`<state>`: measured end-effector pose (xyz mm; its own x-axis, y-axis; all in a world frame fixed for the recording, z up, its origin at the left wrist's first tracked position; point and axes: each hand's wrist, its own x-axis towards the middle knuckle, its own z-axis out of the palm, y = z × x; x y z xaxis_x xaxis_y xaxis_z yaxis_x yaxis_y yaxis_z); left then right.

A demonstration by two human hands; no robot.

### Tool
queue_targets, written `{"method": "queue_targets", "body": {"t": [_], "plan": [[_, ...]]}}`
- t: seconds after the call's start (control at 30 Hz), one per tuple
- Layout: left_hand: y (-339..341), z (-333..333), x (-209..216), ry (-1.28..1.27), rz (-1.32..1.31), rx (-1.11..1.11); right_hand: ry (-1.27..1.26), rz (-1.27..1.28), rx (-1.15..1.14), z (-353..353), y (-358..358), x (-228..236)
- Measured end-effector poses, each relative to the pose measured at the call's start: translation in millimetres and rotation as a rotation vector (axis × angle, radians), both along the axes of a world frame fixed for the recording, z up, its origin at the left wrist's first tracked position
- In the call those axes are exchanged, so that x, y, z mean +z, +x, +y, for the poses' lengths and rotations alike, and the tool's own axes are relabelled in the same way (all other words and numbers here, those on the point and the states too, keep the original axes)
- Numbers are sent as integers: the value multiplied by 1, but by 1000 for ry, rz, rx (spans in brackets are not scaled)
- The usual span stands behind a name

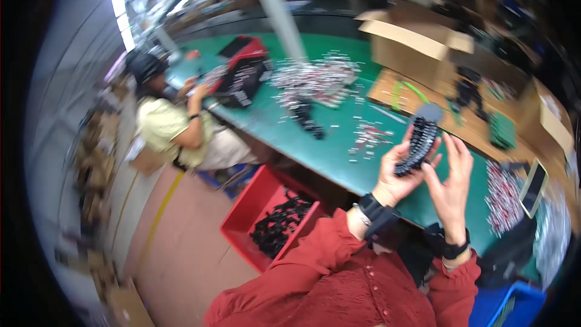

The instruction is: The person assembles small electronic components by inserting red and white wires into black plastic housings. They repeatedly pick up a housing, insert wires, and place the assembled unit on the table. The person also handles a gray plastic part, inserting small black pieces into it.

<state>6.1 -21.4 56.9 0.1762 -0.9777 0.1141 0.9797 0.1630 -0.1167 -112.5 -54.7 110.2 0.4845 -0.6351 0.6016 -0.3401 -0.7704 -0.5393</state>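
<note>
1. The left hand (396, 177) grasps a black studded piece (417, 148), fingers curled round its side, above the near edge of the green bench (333, 158).
2. The right hand (451, 175) has released fingers, extended beside the piece (whether its thumb touches, I cannot tell).
3. A red bin (264, 195) holding black parts (278, 224) sits below the bench's near edge.

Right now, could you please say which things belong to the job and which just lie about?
Job: black ridged object with grey end, in left hand, right hand alongside; perhaps red plastic bin of black pieces.

Apparently idle: brown cardboard box; clear plastic bag.
</note>
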Motion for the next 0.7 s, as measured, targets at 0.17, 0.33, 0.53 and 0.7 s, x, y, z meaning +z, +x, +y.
{"method": "queue_targets", "body": {"t": [0.17, 0.33, 0.53, 0.7], "plan": [[70, 68, 19, -38, 29, 243, -3, -14, 247, 46, 42, 13], [170, 159, 29, 80, -57, 590, 6, 73, 480, 75, 68, 7], [313, 258, 14, 225, -154, 905, 51, 184, 608, 72, 87, -54], [421, 305, 1, 292, -144, 1042, -71, 340, 621, 76, 114, -76]]}}
